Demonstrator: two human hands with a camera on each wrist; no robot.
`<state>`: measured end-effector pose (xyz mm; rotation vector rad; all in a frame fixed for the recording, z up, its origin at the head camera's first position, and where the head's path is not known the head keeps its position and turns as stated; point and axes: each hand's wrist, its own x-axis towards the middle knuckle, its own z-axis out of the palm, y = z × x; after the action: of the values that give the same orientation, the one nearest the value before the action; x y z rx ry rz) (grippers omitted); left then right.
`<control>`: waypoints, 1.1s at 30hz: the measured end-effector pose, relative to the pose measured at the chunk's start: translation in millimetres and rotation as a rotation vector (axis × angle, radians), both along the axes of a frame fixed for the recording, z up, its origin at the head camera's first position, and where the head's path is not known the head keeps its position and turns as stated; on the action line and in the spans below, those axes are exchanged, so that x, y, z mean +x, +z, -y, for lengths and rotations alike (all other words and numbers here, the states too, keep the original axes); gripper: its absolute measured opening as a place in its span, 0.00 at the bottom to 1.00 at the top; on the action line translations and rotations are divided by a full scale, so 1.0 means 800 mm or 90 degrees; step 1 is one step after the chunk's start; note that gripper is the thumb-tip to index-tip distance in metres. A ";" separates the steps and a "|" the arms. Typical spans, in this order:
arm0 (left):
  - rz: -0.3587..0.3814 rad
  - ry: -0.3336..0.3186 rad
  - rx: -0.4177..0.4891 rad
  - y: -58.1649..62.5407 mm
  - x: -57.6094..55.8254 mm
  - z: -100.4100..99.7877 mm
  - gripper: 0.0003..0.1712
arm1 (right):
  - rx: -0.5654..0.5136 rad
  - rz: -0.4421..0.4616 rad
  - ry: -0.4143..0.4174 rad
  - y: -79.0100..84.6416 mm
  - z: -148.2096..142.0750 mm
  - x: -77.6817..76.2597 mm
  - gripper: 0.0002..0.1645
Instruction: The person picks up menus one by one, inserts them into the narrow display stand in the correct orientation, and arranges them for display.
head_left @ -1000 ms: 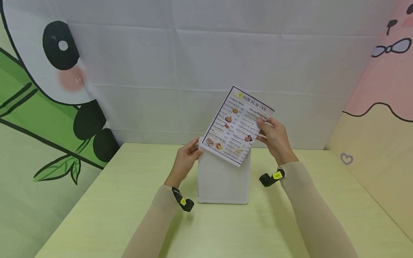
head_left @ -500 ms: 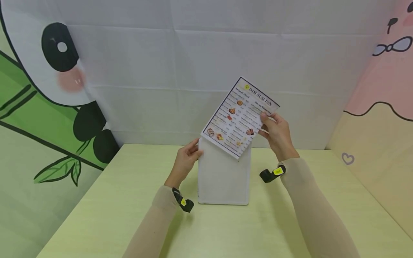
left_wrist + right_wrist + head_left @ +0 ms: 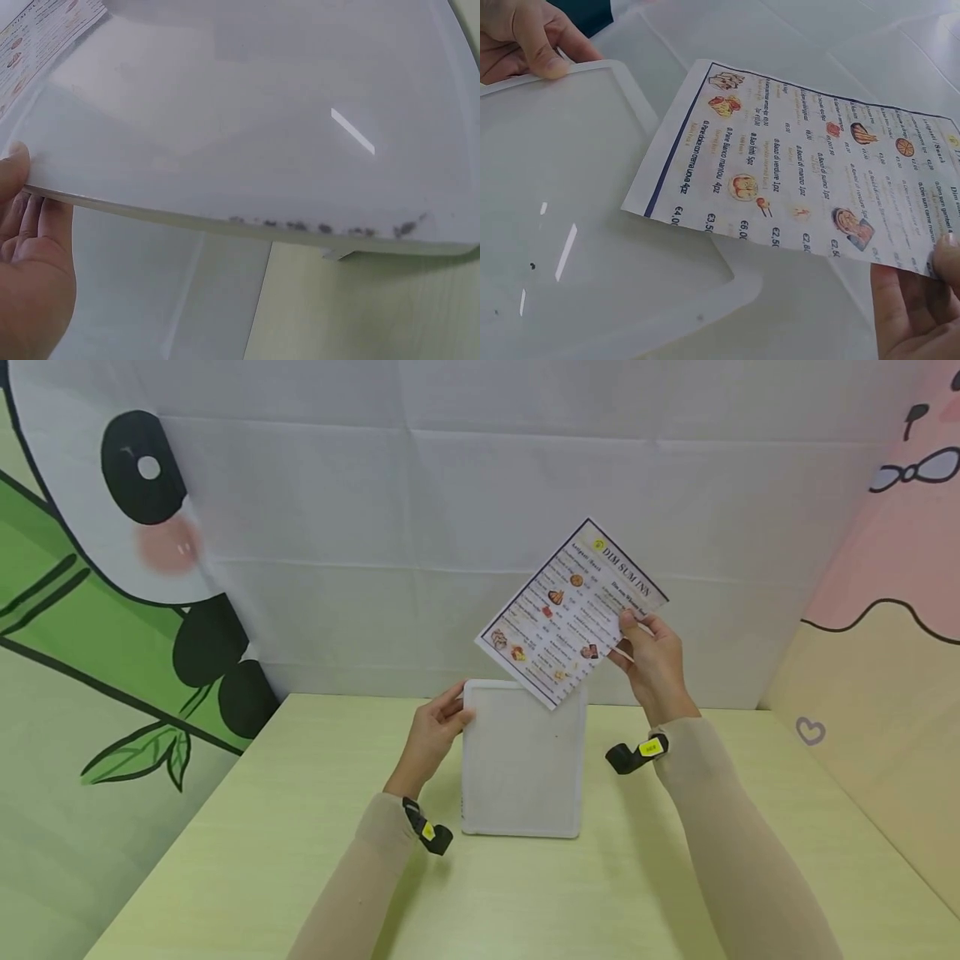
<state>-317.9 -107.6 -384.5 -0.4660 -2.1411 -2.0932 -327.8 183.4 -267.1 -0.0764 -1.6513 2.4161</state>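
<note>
My right hand [image 3: 654, 660] pinches the right edge of a printed menu sheet [image 3: 573, 610] headed "DIM SUM INN", thumb in front and fingers behind. The sheet is tilted clockwise, its lowest corner overlapping the top of a white rectangular board [image 3: 522, 768] with a raised rim. With my left hand [image 3: 433, 731] I hold the board near its upper left corner, the thumb on the front face and the fingers behind. The board stands upright, its lower edge by the table. In the left wrist view, dark smudges mark the side edge of the board [image 3: 225, 135].
A pale yellow-green table [image 3: 315, 877] lies beneath. Behind it hangs a creased white cloth backdrop [image 3: 337, 527]. Painted panels flank the table, one with a panda [image 3: 142, 468], the other pink and cream [image 3: 885, 543]. Dark cameras [image 3: 431, 831] are strapped on both wrists.
My right hand has moved up and slightly right, carrying the menu sheet, which tilts further clockwise and now covers only a bit of the board's top. My left hand and the board have hardly moved.
</note>
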 end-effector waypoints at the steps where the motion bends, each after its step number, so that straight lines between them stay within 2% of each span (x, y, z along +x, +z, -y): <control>1: -0.001 -0.001 0.000 0.000 0.000 0.000 0.32 | -0.005 -0.001 0.001 0.001 0.000 0.000 0.23; 13: -0.006 -0.012 0.008 0.000 0.000 0.001 0.32 | -0.030 -0.018 -0.008 0.015 0.006 -0.005 0.20; 27: -0.008 -0.009 -0.007 0.003 0.004 0.001 0.32 | -0.087 -0.046 -0.027 0.026 0.009 -0.008 0.23; 33: -0.005 -0.010 -0.002 0.002 0.004 0.002 0.32 | -0.091 -0.058 -0.033 0.028 0.011 -0.007 0.23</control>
<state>-314.4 -109.3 -382.7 -0.4921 -2.1442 -2.0917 -333.8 175.0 -245.0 -0.0317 -1.4193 2.4571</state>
